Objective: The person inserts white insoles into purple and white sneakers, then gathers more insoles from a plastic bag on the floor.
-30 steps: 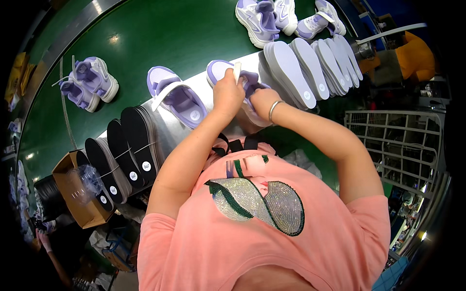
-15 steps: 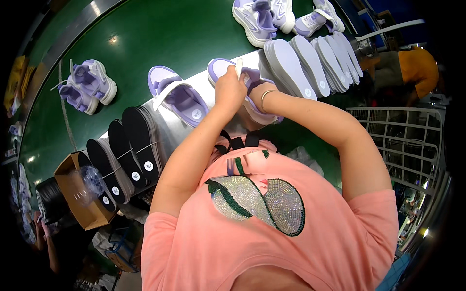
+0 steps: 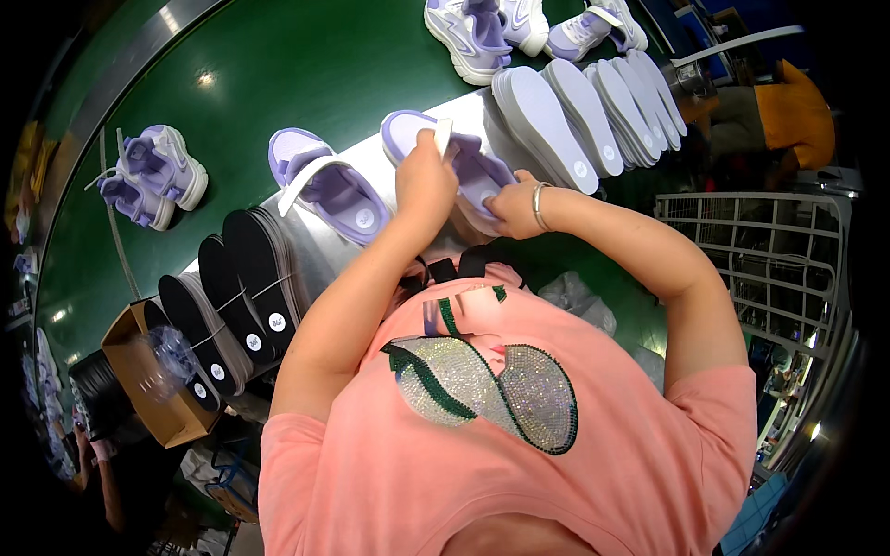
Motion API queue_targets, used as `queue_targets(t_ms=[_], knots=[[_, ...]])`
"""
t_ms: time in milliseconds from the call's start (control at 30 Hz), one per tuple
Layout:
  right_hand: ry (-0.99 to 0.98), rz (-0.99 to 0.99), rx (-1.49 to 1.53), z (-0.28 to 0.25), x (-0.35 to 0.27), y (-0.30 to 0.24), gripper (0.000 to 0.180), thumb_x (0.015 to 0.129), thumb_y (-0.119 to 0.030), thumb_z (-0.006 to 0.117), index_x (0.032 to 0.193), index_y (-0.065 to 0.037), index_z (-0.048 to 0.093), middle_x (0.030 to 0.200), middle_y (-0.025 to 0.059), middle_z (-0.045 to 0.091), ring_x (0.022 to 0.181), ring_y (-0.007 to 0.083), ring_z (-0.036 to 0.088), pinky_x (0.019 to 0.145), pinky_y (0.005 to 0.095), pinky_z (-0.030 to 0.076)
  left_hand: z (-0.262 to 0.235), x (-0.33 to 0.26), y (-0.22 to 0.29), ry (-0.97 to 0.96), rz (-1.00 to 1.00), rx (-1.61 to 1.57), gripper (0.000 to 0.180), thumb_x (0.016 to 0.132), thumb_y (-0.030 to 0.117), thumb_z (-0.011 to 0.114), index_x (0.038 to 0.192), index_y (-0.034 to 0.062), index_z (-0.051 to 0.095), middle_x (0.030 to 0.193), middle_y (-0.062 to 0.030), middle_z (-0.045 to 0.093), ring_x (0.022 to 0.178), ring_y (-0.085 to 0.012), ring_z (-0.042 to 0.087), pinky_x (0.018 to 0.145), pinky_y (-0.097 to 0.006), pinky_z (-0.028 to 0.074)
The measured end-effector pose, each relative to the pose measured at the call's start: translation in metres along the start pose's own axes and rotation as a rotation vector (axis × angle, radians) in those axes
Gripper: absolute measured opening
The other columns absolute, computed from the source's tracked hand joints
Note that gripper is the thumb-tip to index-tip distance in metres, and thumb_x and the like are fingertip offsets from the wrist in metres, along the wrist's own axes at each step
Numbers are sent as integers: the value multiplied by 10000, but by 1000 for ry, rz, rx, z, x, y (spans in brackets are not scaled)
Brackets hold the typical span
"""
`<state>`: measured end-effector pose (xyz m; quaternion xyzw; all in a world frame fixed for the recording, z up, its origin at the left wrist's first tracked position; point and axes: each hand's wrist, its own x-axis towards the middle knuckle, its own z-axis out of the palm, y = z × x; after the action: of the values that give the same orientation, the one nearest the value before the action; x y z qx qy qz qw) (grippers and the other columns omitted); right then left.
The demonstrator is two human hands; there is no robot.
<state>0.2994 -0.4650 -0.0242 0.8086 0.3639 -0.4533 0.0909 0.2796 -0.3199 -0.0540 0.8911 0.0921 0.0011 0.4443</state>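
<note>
A lavender and white sneaker [image 3: 476, 173] lies on the pale metal strip before me, its opening toward me. My left hand [image 3: 426, 185] is closed at its front part, with the white strap [image 3: 443, 136] standing up beside the fingers. At the heel end, my right hand [image 3: 515, 206] pinches the collar, thumb and fingers bent over the edge. A round white label shows on the insole inside. To the left lies the matching sneaker [image 3: 352, 199], its white strap across the opening and a labelled insole within.
Stacks of light grey insoles [image 3: 538, 120] line the right, tied black insoles [image 3: 257, 278] the left. A cardboard box [image 3: 139, 371] holds clear plastic. More sneakers [image 3: 153, 176] stand on the green belt [image 3: 278, 65]. A wire rack [image 3: 751, 241] and a person in orange [image 3: 793, 111] are at right.
My right hand has come out of the sneaker's inside to its heel collar, uncovering the insole label. The left hand stays at the front by the strap.
</note>
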Motion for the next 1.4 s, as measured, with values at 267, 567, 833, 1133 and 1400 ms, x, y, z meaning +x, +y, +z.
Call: queue_targets(t_ms=[267,567,833,1133,1400], knots=[[638,-100,497,-37,-65,12,250,772,-202,546,982,-70,569,850,92,604,889,198,544,974,443,212,-9,-36,-13,54,-20,-90,193,823,81,465,981,-12,405,755,-271,550,721,-432,535,600,-463,408],[166,23,52,19,-6,7,255,687,-119,539,925,-31,553,901,143,594,908,281,556,830,459,351,-32,-26,3,152,190,103,555,749,305,613,1155,18,366,961,-187,555,906,-306,541,748,-372,424],[427,-161,268,15,21,-46,262,748,-219,533,936,-37,525,924,109,577,915,262,525,827,433,339,-50,-25,-6,-265,-248,443,832,735,430,548,1296,-22,131,783,-275,577,767,-416,569,697,-438,449],[1291,322,642,37,-16,144,378,787,-252,548,1023,41,512,979,198,557,894,323,535,795,353,424,-117,90,-110,68,-236,350,589,739,239,522,1200,-41,284,959,-293,544,908,-423,526,797,-436,406],[626,351,1019,34,-6,175,791,656,-551,607,1142,51,442,1077,226,523,976,287,528,834,312,407,-13,108,8,178,257,-16,436,775,214,580,1125,8,424,895,-120,535,754,-223,511,658,-336,440]])
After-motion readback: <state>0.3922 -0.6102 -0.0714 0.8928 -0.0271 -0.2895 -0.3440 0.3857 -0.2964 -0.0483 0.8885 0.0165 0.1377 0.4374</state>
